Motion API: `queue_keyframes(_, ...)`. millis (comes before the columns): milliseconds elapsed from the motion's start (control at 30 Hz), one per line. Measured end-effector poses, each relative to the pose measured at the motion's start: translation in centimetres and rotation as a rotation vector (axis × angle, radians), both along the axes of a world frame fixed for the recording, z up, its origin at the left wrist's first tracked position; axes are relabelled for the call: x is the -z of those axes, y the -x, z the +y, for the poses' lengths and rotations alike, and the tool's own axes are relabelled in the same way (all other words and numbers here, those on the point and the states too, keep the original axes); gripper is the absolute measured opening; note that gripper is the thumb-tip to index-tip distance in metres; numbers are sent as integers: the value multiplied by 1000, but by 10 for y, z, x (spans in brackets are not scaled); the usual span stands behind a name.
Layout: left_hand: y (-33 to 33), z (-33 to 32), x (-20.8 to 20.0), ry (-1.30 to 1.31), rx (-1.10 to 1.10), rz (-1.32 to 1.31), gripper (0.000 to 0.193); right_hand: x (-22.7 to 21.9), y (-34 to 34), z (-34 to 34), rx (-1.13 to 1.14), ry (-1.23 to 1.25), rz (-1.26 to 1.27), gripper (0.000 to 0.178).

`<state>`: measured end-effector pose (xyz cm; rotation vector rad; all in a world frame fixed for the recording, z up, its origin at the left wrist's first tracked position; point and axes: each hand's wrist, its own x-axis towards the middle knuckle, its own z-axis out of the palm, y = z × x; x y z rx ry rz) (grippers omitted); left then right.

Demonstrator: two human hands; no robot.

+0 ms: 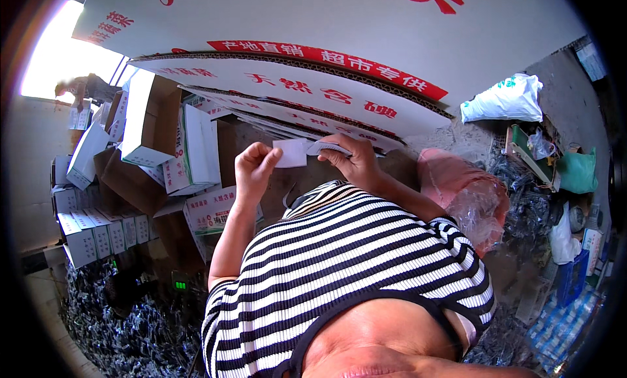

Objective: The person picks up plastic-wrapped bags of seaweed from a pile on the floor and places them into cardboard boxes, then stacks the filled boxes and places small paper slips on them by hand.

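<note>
Between thumb and fingers, my left hand (255, 168) pinches a small white paper slip (291, 154) by its left side. My right hand (354, 161) is closed on a thin stack of similar paper slips (324, 147), its thumb pressed on top. The single slip's right edge lies close against the stack; whether they touch, I cannot tell. Both hands are raised in front of my striped shirt. Just beyond them lean large flat white cartons (294, 84) with red print.
Open white boxes (192, 146) are heaped at the left, above a dark shredded pile (130, 319). To the right lie a pink sack (450, 179), a stuffed white bag (503, 100), a green bag (577, 170) and a blue crate (572, 280). A small device shows green bars (180, 285).
</note>
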<state>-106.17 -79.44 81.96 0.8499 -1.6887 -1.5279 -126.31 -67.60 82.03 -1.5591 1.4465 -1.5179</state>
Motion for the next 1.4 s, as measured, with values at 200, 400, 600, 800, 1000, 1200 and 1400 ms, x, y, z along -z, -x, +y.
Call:
queue_keyframes(200,8,-26,19,-141,-146,-167,32,13,5,2,153,76,411,17)
queue_keyframes(400,39,-52,55,-435,-212,-130,29,43,10,1,200,-45,571,15)
queue_keyframes(600,56,-31,76,-560,-93,-11,30,51,18,4,108,-72,307,16)
queue_keyframes(800,36,4,72,-180,421,-78,18,41,12,7,4,-358,-228,17)
queue_keyframes(1000,32,7,74,-127,261,-116,12,46,9,-2,-36,-353,-241,19)
queue_keyframes(1200,24,1,106,-274,89,-140,20,72,13,-7,-26,-410,-178,18)
queue_keyframes(1400,33,-25,154,-447,-202,-377,27,140,19,-9,-81,-384,473,14)
